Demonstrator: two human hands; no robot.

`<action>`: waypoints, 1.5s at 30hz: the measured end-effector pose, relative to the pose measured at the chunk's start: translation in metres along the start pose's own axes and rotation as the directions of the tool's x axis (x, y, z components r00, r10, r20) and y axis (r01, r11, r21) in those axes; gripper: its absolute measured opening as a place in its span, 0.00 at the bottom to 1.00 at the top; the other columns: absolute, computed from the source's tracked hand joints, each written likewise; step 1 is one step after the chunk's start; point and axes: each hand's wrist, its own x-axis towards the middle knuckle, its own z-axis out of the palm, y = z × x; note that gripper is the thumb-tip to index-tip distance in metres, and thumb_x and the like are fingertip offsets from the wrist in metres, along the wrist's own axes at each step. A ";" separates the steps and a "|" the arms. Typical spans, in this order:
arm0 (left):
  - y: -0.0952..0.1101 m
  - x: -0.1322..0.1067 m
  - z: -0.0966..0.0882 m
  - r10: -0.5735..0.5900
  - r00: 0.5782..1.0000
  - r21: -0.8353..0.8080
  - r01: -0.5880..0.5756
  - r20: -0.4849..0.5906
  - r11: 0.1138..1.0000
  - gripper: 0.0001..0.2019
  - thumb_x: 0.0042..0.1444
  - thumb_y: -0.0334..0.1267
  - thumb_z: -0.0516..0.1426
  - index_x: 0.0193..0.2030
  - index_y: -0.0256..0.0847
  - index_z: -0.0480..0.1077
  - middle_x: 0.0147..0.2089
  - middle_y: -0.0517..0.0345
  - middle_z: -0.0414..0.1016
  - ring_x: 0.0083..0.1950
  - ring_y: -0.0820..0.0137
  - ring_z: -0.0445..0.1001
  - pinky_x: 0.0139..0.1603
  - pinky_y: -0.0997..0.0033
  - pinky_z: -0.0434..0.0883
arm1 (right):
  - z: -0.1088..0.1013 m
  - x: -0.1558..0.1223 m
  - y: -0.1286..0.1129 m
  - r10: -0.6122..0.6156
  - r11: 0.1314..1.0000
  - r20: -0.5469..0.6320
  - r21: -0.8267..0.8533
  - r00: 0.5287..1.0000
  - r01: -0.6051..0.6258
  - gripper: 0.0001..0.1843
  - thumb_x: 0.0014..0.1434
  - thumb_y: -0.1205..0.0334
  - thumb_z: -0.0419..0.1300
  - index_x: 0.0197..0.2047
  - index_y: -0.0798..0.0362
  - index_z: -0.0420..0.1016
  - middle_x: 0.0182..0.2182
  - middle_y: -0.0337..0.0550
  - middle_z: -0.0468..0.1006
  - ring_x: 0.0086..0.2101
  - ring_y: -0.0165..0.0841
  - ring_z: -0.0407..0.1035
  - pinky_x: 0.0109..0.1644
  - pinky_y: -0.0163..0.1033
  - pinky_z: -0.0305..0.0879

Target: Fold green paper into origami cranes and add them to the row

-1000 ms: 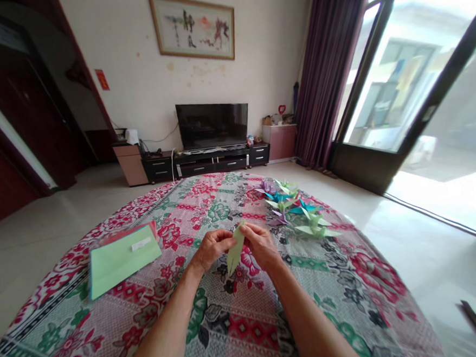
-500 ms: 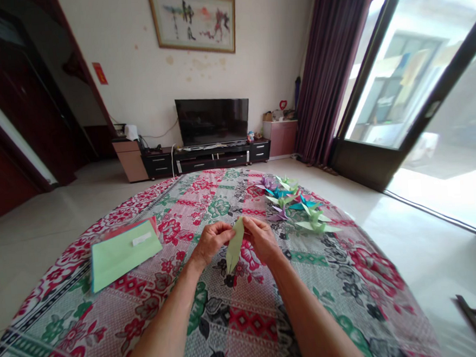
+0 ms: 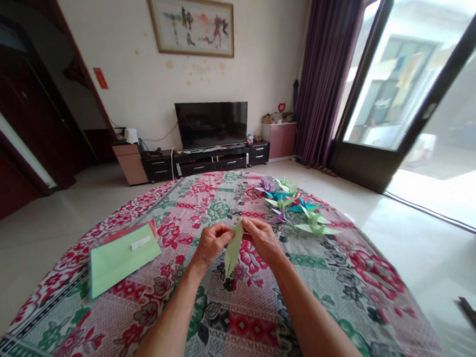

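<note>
While both hands meet above the tablecloth (image 3: pixel 252 302): we hold a narrow piece of folded green paper (image 3: pixel 232 252) between them, its split end pointing down toward us.
Left hand (image 3: pixel 211 247): thumb and fingers pinch the paper from its left side, fairly high up.
Right hand (image 3: pixel 262 241): thumb and fingers grip near the top; we cannot tell how they sit behind it.
Crease: we seem to be shaping the top, so we should steady with the left, align edges and press gently, lest it tear.
Folded figures (image 3: pixel 315 227): beyond our right hand, well apart.
</note>
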 end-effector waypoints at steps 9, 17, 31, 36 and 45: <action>-0.004 0.000 -0.001 0.118 0.992 0.146 -0.109 -0.051 0.983 0.10 0.46 0.43 0.60 0.27 0.37 0.71 0.22 0.61 0.69 0.24 0.74 0.65 0.24 0.76 0.62 | -0.007 0.002 0.005 -0.031 0.998 -0.010 -0.050 0.999 0.031 0.14 0.49 0.53 0.64 0.36 0.53 0.79 0.30 0.39 0.76 0.31 0.29 0.70 0.36 0.36 0.69; -0.002 -0.001 0.001 0.129 0.991 0.153 -0.121 -0.041 0.981 0.09 0.46 0.42 0.60 0.26 0.37 0.71 0.22 0.61 0.69 0.23 0.74 0.64 0.24 0.76 0.61 | -0.006 0.003 0.006 -0.026 1.000 -0.019 -0.002 0.999 0.026 0.12 0.48 0.55 0.65 0.34 0.53 0.78 0.27 0.37 0.75 0.30 0.28 0.69 0.40 0.36 0.68; -0.002 -0.002 0.004 0.051 0.999 0.090 -0.051 0.012 0.995 0.10 0.45 0.42 0.60 0.26 0.36 0.71 0.20 0.63 0.66 0.22 0.77 0.61 0.23 0.77 0.58 | 0.002 0.002 0.007 -0.018 0.996 -0.152 -0.086 0.988 0.005 0.16 0.46 0.49 0.65 0.28 0.55 0.75 0.21 0.34 0.69 0.22 0.24 0.62 0.29 0.32 0.60; -0.013 0.005 0.001 -0.016 0.991 -0.079 0.005 -0.136 0.997 0.11 0.44 0.44 0.61 0.27 0.37 0.71 0.21 0.64 0.68 0.22 0.77 0.63 0.24 0.77 0.61 | 0.004 -0.002 0.013 0.082 0.997 0.032 -0.015 0.996 -0.082 0.20 0.52 0.46 0.59 0.42 0.51 0.71 0.31 0.39 0.74 0.26 0.27 0.68 0.31 0.34 0.66; -0.018 0.009 -0.002 -0.022 0.967 -0.130 -0.012 -0.256 0.991 0.12 0.43 0.45 0.61 0.27 0.37 0.71 0.19 0.66 0.66 0.20 0.78 0.60 0.22 0.78 0.60 | 0.013 0.000 0.031 -0.148 0.964 -0.071 -0.232 0.986 0.128 0.14 0.46 0.58 0.63 0.37 0.52 0.70 0.27 0.36 0.73 0.23 0.26 0.67 0.27 0.31 0.64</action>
